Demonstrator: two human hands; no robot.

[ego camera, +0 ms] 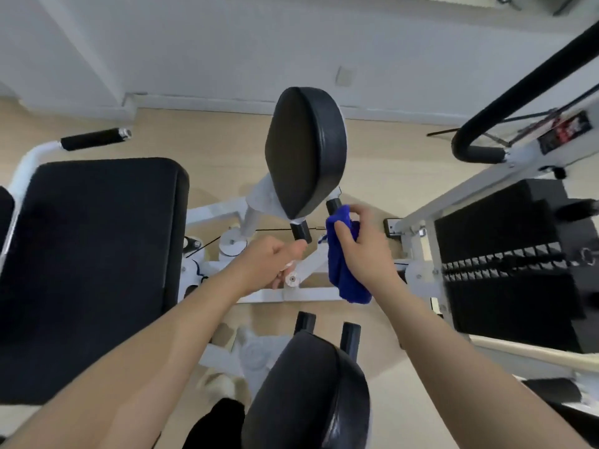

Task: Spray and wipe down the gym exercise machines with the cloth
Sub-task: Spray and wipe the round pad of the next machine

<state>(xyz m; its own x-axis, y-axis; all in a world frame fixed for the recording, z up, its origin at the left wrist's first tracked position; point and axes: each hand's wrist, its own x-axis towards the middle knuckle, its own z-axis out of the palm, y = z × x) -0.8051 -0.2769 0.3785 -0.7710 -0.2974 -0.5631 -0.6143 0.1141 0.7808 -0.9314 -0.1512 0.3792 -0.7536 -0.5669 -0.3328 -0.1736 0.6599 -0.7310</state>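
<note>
Looking down, we see pale wood-look flooring (pixel 227 147) running back to a white wall (pixel 227 43) with a white baseboard along its foot and a small plate (pixel 344 76) set low on it. White-framed gym equipment fills the room around us. On our left lies a broad black seat pad (pixel 94 270), with a white arm ending in a black grip (pixel 94 139) beyond it. Ahead stands a rounded black pad (pixel 306 150) on a white post, tilted on edge, with two short black stubs beneath it. A second black pad (pixel 308 393) sits close below us. To our right is a black weight stack (pixel 512 264) inside a white frame, and a black padded bar (pixel 531 89) curves overhead.

Our right hand (pixel 363 247) grips the blue cloth (pixel 343 257), thumb and fingers curled round its upper part, holding it against the right-hand stub (pixel 334 205) under the upright pad; the rest of the cloth hangs down past the white crossbar. Our left hand (pixel 272 260) is curled round something small and pale near the white pivot arm (pixel 308 264), just below the left stub (pixel 299 230); we cannot tell what it holds, as it is mostly hidden. Both forearms are bare.
</note>
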